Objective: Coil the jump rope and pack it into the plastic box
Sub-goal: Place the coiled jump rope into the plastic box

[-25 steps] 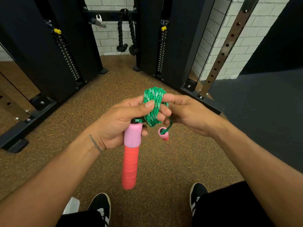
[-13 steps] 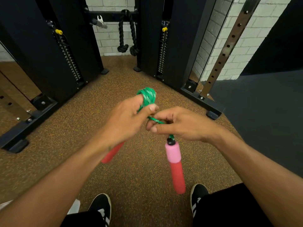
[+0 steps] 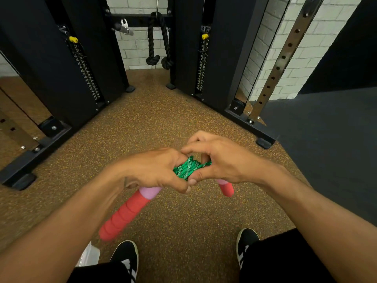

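Note:
The green braided jump rope (image 3: 189, 168) is bunched into a tight coil between both hands, at waist height over the floor. My left hand (image 3: 157, 170) grips the left side of the coil, and one pink-and-red handle (image 3: 126, 211) sticks out below it, pointing down to the left. My right hand (image 3: 220, 160) holds the right side of the coil with curled fingers, and the second pink-and-red handle (image 3: 225, 187) pokes out beneath it, mostly hidden. A corner of clear plastic, possibly the box (image 3: 88, 255), shows by my left leg.
Brown speckled rubber floor (image 3: 163, 123) lies ahead. Black cable-machine columns (image 3: 61, 68) stand to the left and right, with a black rope attachment (image 3: 159, 41) hanging between them. A dark mat (image 3: 326, 139) covers the right side. My two black shoes (image 3: 126, 260) are below.
Both hands have come together and dropped lower, pressing the coil between them. The handle under my right hand, hanging free half a second ago, is now tucked beneath that hand.

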A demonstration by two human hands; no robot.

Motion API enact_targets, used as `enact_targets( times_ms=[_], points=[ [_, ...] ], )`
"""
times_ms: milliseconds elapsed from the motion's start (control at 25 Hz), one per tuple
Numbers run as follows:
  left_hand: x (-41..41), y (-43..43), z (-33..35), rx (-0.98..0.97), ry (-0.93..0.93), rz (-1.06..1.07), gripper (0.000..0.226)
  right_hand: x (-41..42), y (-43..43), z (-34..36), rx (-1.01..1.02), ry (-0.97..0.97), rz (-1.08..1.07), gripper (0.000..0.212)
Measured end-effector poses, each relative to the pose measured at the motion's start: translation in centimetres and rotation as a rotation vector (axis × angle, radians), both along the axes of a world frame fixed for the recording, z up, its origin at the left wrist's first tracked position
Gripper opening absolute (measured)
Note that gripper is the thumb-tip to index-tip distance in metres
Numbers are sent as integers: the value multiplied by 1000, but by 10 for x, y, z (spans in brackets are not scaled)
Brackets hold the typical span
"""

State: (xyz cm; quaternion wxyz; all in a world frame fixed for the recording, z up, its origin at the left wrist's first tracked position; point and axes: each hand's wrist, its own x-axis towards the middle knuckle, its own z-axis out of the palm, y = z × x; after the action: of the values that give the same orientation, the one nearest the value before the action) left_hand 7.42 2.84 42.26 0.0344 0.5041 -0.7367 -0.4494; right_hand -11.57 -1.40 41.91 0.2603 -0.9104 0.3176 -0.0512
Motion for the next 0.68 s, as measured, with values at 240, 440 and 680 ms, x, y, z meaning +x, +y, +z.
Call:
enact_targets(
  times_ms=[240, 440, 680],
  points=[
    [5, 1, 5, 69, 237, 60, 30, -3, -1, 7, 10, -139, -79, 46],
    [3, 0, 4, 34, 405, 119, 17, -9, -6, 4, 269, -344, -120, 43],
    [-1, 0, 3, 62, 542, 204, 26, -9, -13, 3, 337, -493, -165, 53]
  ],
)
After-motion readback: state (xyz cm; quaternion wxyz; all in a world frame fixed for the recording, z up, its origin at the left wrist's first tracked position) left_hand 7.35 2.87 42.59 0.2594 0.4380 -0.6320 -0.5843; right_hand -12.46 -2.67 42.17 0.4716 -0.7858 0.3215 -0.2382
